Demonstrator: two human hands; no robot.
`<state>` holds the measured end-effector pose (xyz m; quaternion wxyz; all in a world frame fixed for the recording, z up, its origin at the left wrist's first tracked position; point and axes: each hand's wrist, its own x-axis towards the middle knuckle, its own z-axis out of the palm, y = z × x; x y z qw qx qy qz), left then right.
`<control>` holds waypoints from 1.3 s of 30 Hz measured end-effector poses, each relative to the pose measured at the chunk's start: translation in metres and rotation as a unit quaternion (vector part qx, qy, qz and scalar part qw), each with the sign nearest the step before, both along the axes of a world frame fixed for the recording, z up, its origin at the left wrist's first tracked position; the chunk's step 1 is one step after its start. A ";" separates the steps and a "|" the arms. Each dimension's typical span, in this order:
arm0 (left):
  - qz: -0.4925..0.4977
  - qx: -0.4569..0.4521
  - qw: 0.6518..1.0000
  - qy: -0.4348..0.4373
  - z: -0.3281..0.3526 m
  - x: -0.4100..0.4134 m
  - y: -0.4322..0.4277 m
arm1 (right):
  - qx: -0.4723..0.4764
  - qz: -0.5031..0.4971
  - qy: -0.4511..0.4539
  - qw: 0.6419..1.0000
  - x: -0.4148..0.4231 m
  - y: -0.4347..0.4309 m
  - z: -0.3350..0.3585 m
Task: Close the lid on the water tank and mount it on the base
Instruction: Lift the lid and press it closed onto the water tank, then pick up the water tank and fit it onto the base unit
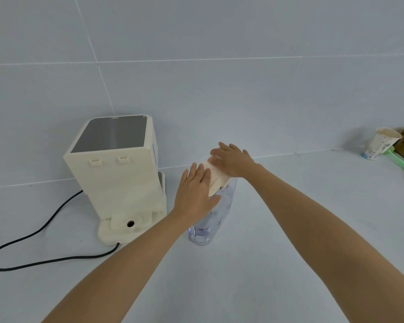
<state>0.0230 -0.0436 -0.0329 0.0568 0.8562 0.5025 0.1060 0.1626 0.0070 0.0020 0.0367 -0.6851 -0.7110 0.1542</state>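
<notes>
Lid [216, 180] under both flat palms, seemingly seated

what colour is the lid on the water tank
Cream, like the base. The lid shows on the clear tank under both hands in the head view.

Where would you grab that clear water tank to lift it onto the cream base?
Probably by the two broad flat sides of the water tank, one hand from each side, below the lid. It is tall, narrow and upright, so side pressure should keep it level. The left hand and right hand now lie flat on the lid.
</notes>
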 end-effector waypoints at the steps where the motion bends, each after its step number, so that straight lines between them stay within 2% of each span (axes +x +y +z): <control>1: -0.008 -0.004 1.000 -0.001 0.000 -0.003 0.002 | -0.002 -0.001 -0.003 1.000 0.002 -0.001 -0.001; 10: -0.053 -0.036 0.996 0.056 0.007 -0.023 0.024 | 0.012 -0.028 -0.035 0.999 0.019 -0.013 -0.008; 13: -0.053 -0.048 0.995 0.072 0.008 -0.028 0.032 | 0.012 -0.074 0.000 0.997 0.021 -0.027 -0.006; 16: -0.067 -0.069 0.993 0.064 0.012 -0.032 0.039 | 0.032 -0.111 0.079 0.990 0.025 -0.037 -0.013; 18: -0.085 -0.090 0.991 0.049 0.014 -0.033 0.042 | 0.034 -0.125 0.078 0.989 0.027 -0.042 -0.014; 23: -0.108 -0.150 0.982 -0.029 0.016 -0.034 0.049 | 0.061 -0.108 -0.021 0.992 0.027 -0.057 -0.018; 27: -0.101 -0.161 0.974 -0.120 0.011 -0.034 0.050 | 0.053 -0.111 0.012 0.992 0.031 -0.062 -0.024; 29: -0.080 -0.173 0.961 -0.199 0.008 -0.035 0.048 | 0.040 -0.126 0.045 0.990 0.031 -0.067 -0.023; 32: -0.050 -0.197 0.936 -0.287 0.003 -0.038 0.044 | 0.043 -0.145 0.182 0.972 0.034 -0.074 -0.026; 36: -0.010 -0.266 0.901 -0.344 -0.012 -0.041 0.041 | 0.043 -0.169 0.406 0.897 0.044 -0.084 -0.038; 39: 0.012 -0.316 0.868 -0.382 -0.031 -0.041 0.041 | 0.018 -0.177 0.435 0.883 0.047 -0.094 -0.059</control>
